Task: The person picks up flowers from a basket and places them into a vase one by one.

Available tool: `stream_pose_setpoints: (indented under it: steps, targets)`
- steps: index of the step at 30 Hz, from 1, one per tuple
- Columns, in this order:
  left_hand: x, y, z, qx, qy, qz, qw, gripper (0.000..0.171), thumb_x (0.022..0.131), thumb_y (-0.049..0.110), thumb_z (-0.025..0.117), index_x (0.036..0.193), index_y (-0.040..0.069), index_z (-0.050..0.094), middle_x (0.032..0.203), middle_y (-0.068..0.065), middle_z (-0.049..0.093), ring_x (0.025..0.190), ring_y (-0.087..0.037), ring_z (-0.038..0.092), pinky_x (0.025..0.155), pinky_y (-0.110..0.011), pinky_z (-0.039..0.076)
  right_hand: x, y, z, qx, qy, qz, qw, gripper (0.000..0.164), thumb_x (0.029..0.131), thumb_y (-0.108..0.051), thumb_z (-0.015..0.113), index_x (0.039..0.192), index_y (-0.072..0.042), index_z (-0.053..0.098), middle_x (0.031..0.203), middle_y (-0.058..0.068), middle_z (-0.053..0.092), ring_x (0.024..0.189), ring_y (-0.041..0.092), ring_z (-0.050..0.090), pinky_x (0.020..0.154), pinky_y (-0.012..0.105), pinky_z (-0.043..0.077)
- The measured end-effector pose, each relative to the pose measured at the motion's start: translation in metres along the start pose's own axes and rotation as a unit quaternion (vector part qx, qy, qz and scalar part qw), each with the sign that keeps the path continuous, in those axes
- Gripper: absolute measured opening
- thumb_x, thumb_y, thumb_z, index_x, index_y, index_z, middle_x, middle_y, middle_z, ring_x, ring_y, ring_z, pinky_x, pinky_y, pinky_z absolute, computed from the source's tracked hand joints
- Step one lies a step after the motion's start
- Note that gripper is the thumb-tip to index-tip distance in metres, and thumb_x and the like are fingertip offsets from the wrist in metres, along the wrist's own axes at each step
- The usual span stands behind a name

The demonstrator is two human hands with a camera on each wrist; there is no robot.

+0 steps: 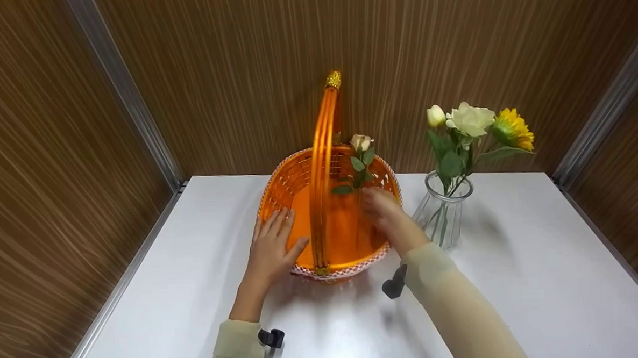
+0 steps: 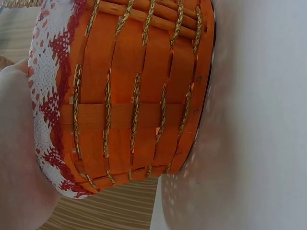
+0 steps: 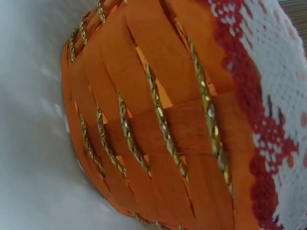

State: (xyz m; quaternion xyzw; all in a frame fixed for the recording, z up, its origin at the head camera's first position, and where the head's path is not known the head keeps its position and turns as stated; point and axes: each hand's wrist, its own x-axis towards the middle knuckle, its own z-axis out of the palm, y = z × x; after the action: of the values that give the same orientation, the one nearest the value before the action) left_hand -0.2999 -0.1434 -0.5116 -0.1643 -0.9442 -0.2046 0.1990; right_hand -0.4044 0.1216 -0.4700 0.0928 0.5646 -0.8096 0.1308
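Note:
An orange woven basket (image 1: 298, 201) with a tall arched handle and a red-and-white lace rim stands on the white table. My left hand (image 1: 271, 251) rests on its left rim, fingers spread and straight. In the left wrist view that hand (image 2: 21, 153) lies along the lace edge (image 2: 50, 96). Over the basket's right side, my right hand (image 1: 387, 211) pinches the stem of a pale rose (image 1: 361, 142) with green leaves, which stands upright inside the basket. The right wrist view holds only the basket's woven outer wall (image 3: 139, 115) and lace trim.
Right of the basket stands a clear glass vase (image 1: 449, 195) holding a white flower (image 1: 470, 119), a pale bud (image 1: 435, 116) and a yellow sunflower (image 1: 512, 130). The right forearm passes close by the vase. Wood-grain panels (image 1: 229, 86) enclose the white table (image 1: 157, 293) behind and at both sides.

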Motion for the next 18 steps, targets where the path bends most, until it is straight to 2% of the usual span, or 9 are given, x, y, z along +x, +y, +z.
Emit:
stream_pose_setpoints:
  steps: [3, 5, 7, 8, 10, 12, 14, 16, 18]
  targets:
    - [0.0002, 0.0, 0.0003, -0.001, -0.006, -0.005, 1.0, 0.073, 0.099, 0.057, 0.043, 0.156, 0.011, 0.035, 0.158, -0.013, 0.038, 0.148, -0.033, 0.032, 0.122, -0.058, 0.007, 0.0009, 0.0004, -0.0002, -0.013, 0.001, 0.004, 1.0, 0.016, 0.103, -0.011, 0.049, 0.087, -0.011, 0.049, 0.077, -0.003, 0.049, 0.077, 0.013, 0.046, 0.088, 0.034, 0.041]
    - [0.0003, -0.0005, 0.0002, -0.004, -0.007, -0.006, 1.0, 0.073, 0.099, 0.057, 0.044, 0.155, 0.011, 0.035, 0.159, -0.012, 0.037, 0.148, -0.033, 0.031, 0.122, -0.057, 0.006, 0.0013, 0.0004, 0.0009, -0.003, 0.004, 0.01, 1.0, 0.009, 0.104, -0.01, 0.048, 0.106, -0.004, 0.054, 0.095, 0.006, 0.059, 0.092, 0.019, 0.054, 0.101, 0.035, 0.042]
    - [0.0006, -0.0011, 0.0001, -0.004, -0.007, -0.005, 1.0, 0.073, 0.099, 0.056, 0.045, 0.155, 0.011, 0.035, 0.159, -0.012, 0.037, 0.148, -0.032, 0.031, 0.123, -0.057, 0.006, 0.0011, -0.0002, 0.0014, 0.01, 0.0, 0.017, 1.0, 0.032, 0.104, -0.009, 0.045, 0.135, -0.001, 0.047, 0.13, 0.016, 0.058, 0.122, 0.025, 0.054, 0.117, 0.041, 0.034]
    - [0.0007, -0.0014, 0.0002, -0.004, -0.007, -0.005, 1.0, 0.073, 0.099, 0.056, 0.045, 0.155, 0.011, 0.035, 0.159, -0.012, 0.036, 0.148, -0.033, 0.031, 0.123, -0.057, 0.006, 0.0009, -0.0005, 0.0016, 0.017, -0.002, 0.02, 1.0, 0.042, 0.104, -0.009, 0.044, 0.146, 0.0, 0.039, 0.144, 0.019, 0.05, 0.133, 0.027, 0.048, 0.119, 0.042, 0.031]
    - [0.0007, -0.0019, 0.0005, -0.003, -0.007, -0.004, 1.0, 0.073, 0.099, 0.056, 0.045, 0.155, 0.01, 0.035, 0.16, -0.011, 0.036, 0.148, -0.033, 0.031, 0.123, -0.057, 0.006, 0.0005, -0.0009, 0.002, 0.033, -0.01, 0.024, 0.999, 0.055, 0.105, -0.007, 0.041, 0.156, 0.001, 0.023, 0.159, 0.021, 0.032, 0.145, 0.03, 0.035, 0.121, 0.043, 0.027]
    - [0.0005, -0.002, 0.0006, -0.003, -0.008, -0.006, 0.9999, 0.073, 0.099, 0.056, 0.044, 0.156, 0.011, 0.035, 0.16, -0.011, 0.036, 0.149, -0.032, 0.03, 0.123, -0.056, 0.006, 0.0, -0.0008, 0.0021, 0.045, -0.02, 0.028, 0.998, 0.058, 0.106, -0.007, 0.04, 0.158, -0.001, 0.017, 0.162, 0.02, 0.025, 0.149, 0.031, 0.029, 0.121, 0.043, 0.026]
    - [0.0001, -0.0021, 0.0009, -0.003, -0.009, -0.007, 0.9999, 0.073, 0.099, 0.057, 0.043, 0.156, 0.012, 0.035, 0.16, -0.01, 0.035, 0.149, -0.032, 0.03, 0.123, -0.056, 0.005, -0.0006, -0.0003, 0.0022, 0.054, -0.022, 0.028, 0.998, 0.058, 0.106, -0.006, 0.04, 0.159, -0.001, 0.016, 0.162, 0.02, 0.027, 0.148, 0.031, 0.03, 0.121, 0.042, 0.027]
    - [-0.0003, -0.0015, 0.0006, -0.004, -0.011, -0.011, 0.9999, 0.073, 0.099, 0.058, 0.043, 0.156, 0.012, 0.034, 0.161, -0.009, 0.034, 0.149, -0.031, 0.029, 0.123, -0.055, 0.005, 0.0, 0.0003, 0.0028, 0.058, -0.021, 0.027, 0.998, 0.057, 0.105, -0.004, 0.041, 0.158, -0.001, 0.02, 0.15, 0.021, 0.046, 0.137, 0.03, 0.047, 0.119, 0.041, 0.031]
    - [-0.0008, -0.001, 0.0006, -0.007, -0.011, -0.012, 0.9999, 0.074, 0.099, 0.058, 0.043, 0.156, 0.012, 0.034, 0.16, -0.01, 0.035, 0.149, -0.031, 0.029, 0.123, -0.056, 0.005, 0.0, 0.0003, 0.0029, 0.068, -0.018, 0.025, 0.997, 0.055, 0.104, -0.001, 0.045, 0.156, -0.001, 0.027, 0.133, 0.018, 0.059, 0.118, 0.025, 0.06, 0.117, 0.04, 0.035]
